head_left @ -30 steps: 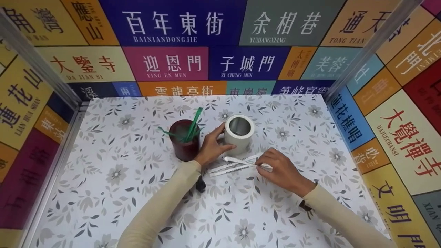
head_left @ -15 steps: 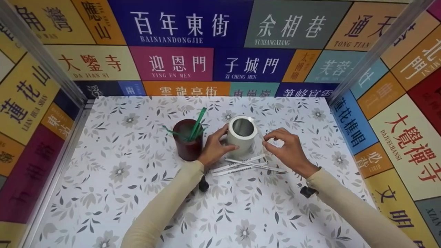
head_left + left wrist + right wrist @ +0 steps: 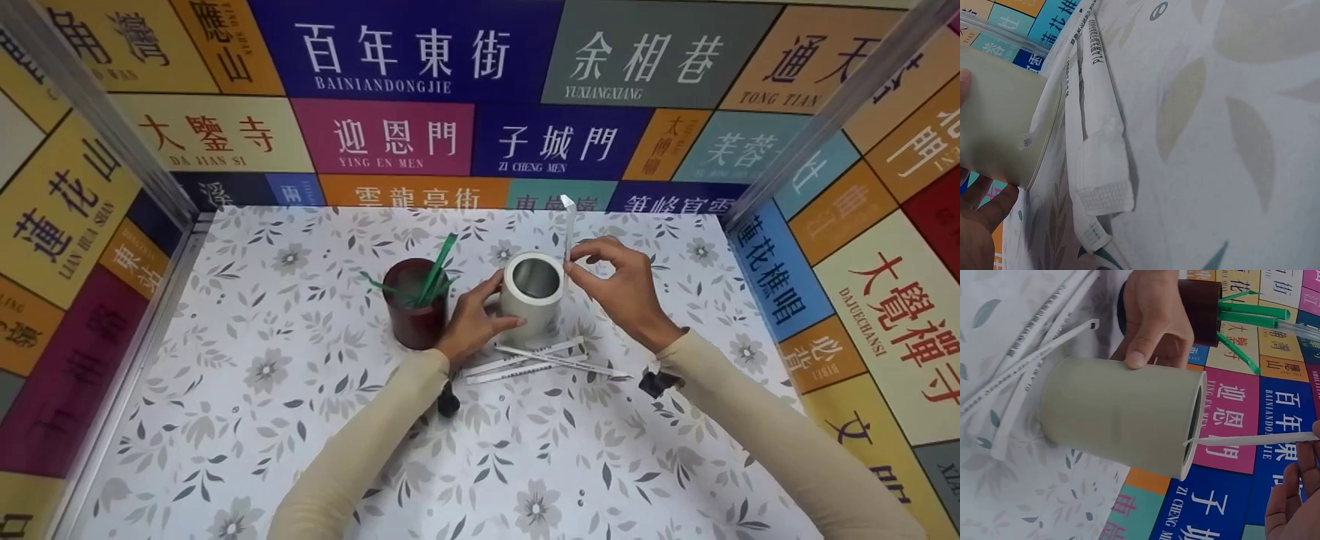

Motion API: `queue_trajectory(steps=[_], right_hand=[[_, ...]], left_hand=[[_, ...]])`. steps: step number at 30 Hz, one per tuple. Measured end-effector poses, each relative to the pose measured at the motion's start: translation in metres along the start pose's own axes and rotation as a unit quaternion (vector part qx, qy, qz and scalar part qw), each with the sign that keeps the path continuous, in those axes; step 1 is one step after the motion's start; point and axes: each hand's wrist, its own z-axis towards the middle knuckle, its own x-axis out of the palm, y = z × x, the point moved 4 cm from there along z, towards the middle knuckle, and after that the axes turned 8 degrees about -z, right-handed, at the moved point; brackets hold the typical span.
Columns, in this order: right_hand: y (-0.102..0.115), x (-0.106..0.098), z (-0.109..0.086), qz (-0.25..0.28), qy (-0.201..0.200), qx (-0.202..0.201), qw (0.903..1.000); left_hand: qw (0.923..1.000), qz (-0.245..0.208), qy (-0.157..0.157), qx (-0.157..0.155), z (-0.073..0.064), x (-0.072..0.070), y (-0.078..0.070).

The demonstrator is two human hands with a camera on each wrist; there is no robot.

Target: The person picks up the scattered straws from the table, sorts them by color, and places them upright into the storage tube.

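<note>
Pinching a white packet [image 3: 569, 230] upright, the right hand [image 3: 626, 291] hovers beside the cup [image 3: 529, 320]. The left hand [image 3: 474, 324] grips its side.

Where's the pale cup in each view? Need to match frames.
Head: pale cup just right of centre, opening upward.
Left wrist: pale cup at the left edge, cut off.
Right wrist: pale cup slightly left of centre, rim toward picture-right.
Shared landmark: white sticks lying crossed by its base.
</note>
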Motion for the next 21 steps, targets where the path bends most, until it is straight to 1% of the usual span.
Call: queue_trajectory(steps=[5, 9, 15, 17, 21], right_hand=[[0.002, 0.006, 0.011, 0.015, -0.005, -0.012, 0.9998], [-0.001, 0.014, 0.013, 0.022, -0.010, -0.011, 0.9997], [-0.020, 0.030, 0.003, 0.040, -0.019, 0.028, 0.9986], [-0.019, 0.035, -0.002, 0.042, -0.024, 0.041, 0.9980], [-0.010, 0.037, -0.010, 0.047, -0.030, 0.055, 0.9969]], left_hand=[[1.0000, 0.006, 0.004, 0.004, 0.002, 0.000, 0.000], [0.9999, -0.002, 0.010, 0.008, 0.002, 0.002, 0.000], [0.9998, 0.008, 0.010, 0.017, 0.002, 0.001, -0.001], [0.9997, 0.012, 0.010, 0.018, 0.001, 0.001, -0.001], [0.9995, 0.018, 0.008, 0.025, 0.001, 0.000, 0.000]])
